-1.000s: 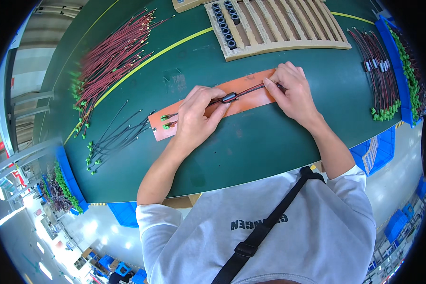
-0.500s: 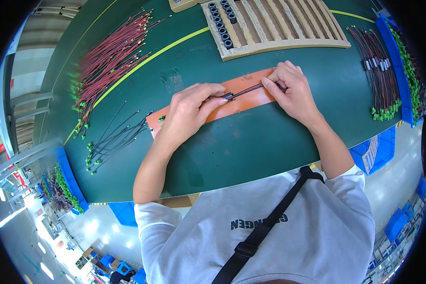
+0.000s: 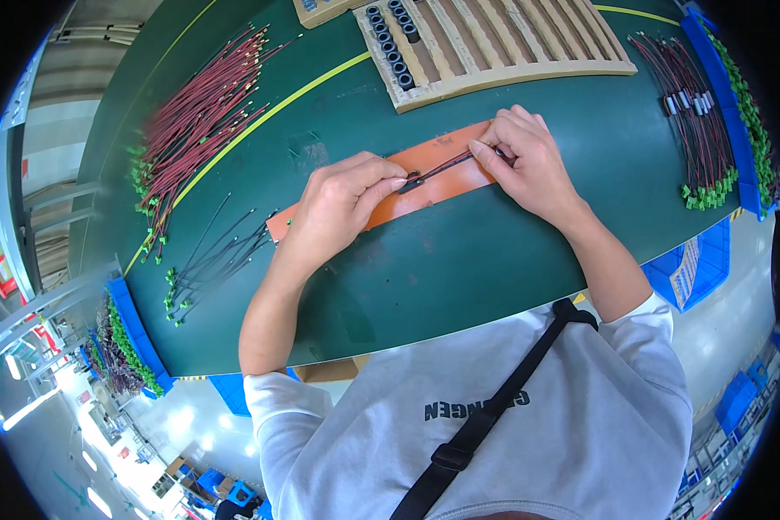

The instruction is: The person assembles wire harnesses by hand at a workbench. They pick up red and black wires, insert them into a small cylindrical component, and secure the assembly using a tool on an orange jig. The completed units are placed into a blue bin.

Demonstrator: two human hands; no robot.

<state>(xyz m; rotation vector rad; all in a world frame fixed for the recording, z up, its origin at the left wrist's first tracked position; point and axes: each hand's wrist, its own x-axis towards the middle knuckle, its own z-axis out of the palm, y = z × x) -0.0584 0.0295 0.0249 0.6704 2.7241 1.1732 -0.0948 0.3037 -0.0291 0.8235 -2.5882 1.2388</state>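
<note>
Over an orange strip (image 3: 446,186) on the green bench, my two hands stretch a pair of thin red and black wires (image 3: 445,165) between them. My left hand (image 3: 347,201) is closed, thumb and forefinger pinching a small black tubular piece (image 3: 412,184) around the wires; its far side is hidden by the fingertips. Further right, my right hand (image 3: 522,156) pinches the other part of the wires, and a dark end shows beneath its fingers. A bit of green connector peeks out beside my left wrist on the strip.
Several black ring-shaped cores (image 3: 388,45) stand in a slotted cardboard tray (image 3: 503,76) at the back. Red wires (image 3: 204,95) with green connectors lie far left, black wires (image 3: 221,251) nearer. Wires with grey cylinders (image 3: 689,104) lie right, beside a blue bin (image 3: 737,130).
The black piece has tilted and shifted slightly in my left fingers, and reddish wire now shows above it. My right hand keeps its pinch on the wires. The whole view has shifted a little.
</note>
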